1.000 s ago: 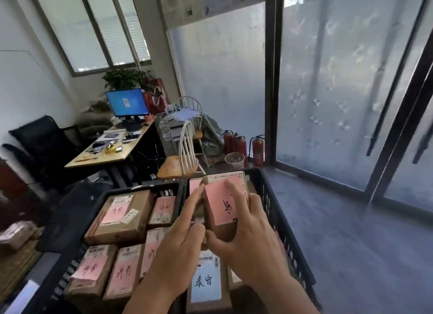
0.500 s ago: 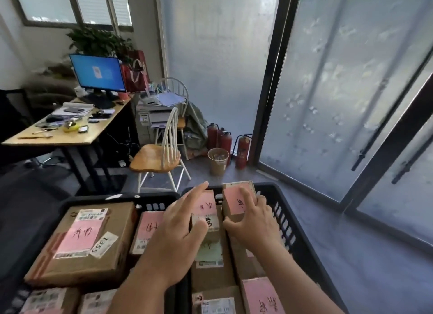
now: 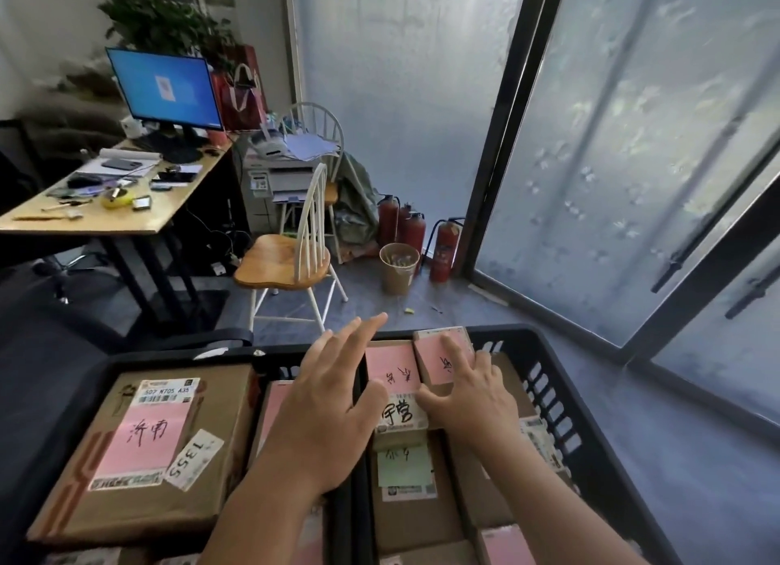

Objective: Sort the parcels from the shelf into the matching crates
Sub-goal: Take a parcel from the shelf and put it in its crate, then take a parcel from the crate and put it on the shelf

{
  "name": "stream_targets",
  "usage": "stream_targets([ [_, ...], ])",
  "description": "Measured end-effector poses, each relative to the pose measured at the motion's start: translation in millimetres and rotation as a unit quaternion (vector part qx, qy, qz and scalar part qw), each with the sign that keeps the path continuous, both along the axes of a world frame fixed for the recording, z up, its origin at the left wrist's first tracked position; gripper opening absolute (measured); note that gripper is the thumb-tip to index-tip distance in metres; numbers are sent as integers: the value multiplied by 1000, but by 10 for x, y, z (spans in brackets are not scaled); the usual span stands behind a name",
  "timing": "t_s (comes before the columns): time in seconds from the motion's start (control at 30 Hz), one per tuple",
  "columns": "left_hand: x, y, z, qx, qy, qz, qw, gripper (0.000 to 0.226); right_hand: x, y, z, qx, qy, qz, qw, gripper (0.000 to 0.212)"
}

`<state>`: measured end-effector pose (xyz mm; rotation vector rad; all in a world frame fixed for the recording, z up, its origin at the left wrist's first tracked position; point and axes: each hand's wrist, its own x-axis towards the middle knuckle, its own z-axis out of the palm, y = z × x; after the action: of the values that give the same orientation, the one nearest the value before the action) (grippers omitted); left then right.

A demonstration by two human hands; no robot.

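- Two hands over the right crate (image 3: 561, 400): left hand (image 3: 325, 412) spread, holding nothing; right hand (image 3: 468, 391) flat on the small pink-labelled parcel (image 3: 439, 353) at its far end
- Parcel: likely light, stiff cardboard; grip opposite side faces, not the slick label

On the large brown cardboard parcel (image 3: 139, 446) at your near left, you can read "济南" on its pink sticker, "S07 N705 A35" on the white label above, and "1355" on a slanted white tag.
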<state>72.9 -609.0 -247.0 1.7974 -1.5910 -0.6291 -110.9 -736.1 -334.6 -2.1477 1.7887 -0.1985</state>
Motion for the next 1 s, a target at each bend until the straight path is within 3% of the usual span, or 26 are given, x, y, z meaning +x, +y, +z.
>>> stream_targets([
  [0.3,-190,8,349,-24,-77,32,996,65,-208,84,484,-66,30,58,996,98],
  [0.53,-654,439,812,-58,-127,115,984,64,-492,358,1185,-155,13,174,972,98],
  [0.83,-1440,1961,1168,-58,-177,319,929,64,-791,1454,2012,-219,-78,391,891,92],
  [1.0,-1843,3331,1267,-25,-204,454,867,62,-632,2615,2238,-207,-98,519,823,91],
])
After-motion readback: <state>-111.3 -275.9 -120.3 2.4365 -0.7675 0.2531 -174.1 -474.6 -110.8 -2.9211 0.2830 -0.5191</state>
